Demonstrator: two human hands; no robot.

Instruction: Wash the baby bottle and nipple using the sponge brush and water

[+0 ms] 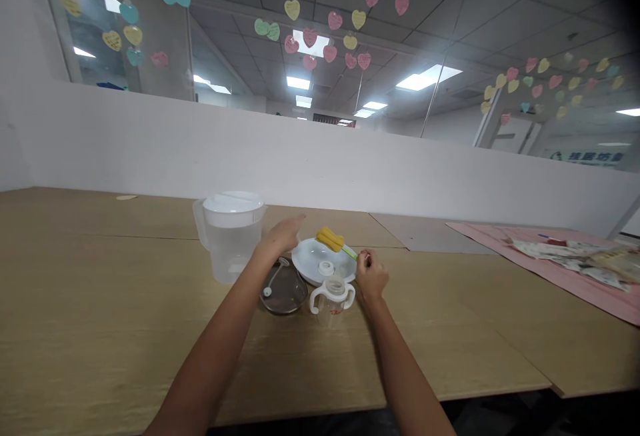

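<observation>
My right hand (371, 273) grips the green handle of a brush with a yellow sponge head (330, 239), which lies over a white plate (305, 263). My left hand (286, 233) is raised at the plate's left edge, fingers stretched out, holding nothing. A small white ring-shaped cap (327, 268) rests on the plate. In front of it stands a clear baby bottle (332, 306) with two white handles, its top open. Left of the bottle is a dark transparent dish (286, 293) holding a thin straw piece with a small white end (267, 291).
A clear water pitcher (230, 249) with a white lid stands left of the plate. A pink cloth (500, 246) with packets on it lies at the right. Behind the wooden table (125, 329) rises a low white wall (310, 163) with glass above.
</observation>
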